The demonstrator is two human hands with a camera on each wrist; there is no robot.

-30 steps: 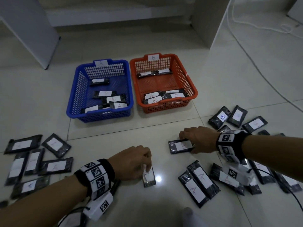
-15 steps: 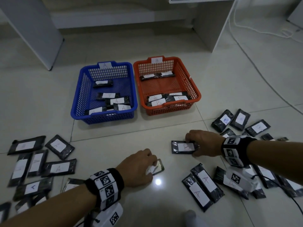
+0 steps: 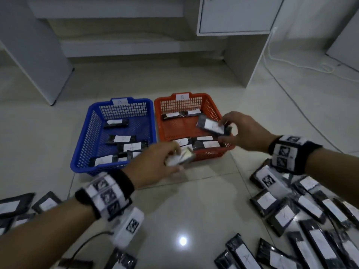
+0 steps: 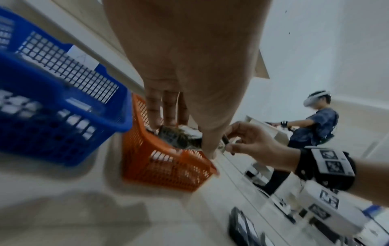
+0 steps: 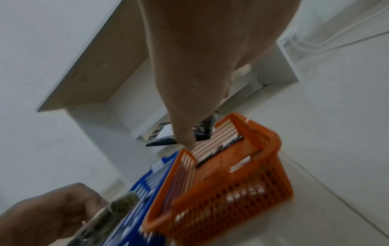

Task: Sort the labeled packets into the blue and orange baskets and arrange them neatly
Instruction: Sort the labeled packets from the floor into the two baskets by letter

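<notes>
A blue basket (image 3: 83,144) tagged A and an orange basket (image 3: 213,107) tagged B stand side by side on the floor, each with several dark packets with white labels inside. My right hand (image 3: 231,131) pinches a labeled packet (image 3: 210,125) in the air over the orange basket's right side. My left hand (image 3: 169,158) holds another packet (image 3: 180,157) just before the near rims, where the two baskets meet. In the right wrist view the held packet (image 5: 166,134) hangs above the orange basket (image 5: 242,196).
Several loose packets (image 3: 287,216) lie on the tiles at the right, and more packets (image 3: 46,203) at the left edge. A white cabinet (image 3: 235,16) and a desk leg (image 3: 35,51) stand behind the baskets. A white cable (image 3: 291,63) runs along the floor. Another person (image 4: 315,119) appears in the left wrist view.
Both hands have lifted their packets off the floor and moved forward: the right one over the orange basket, the left one up to the baskets' near rims.
</notes>
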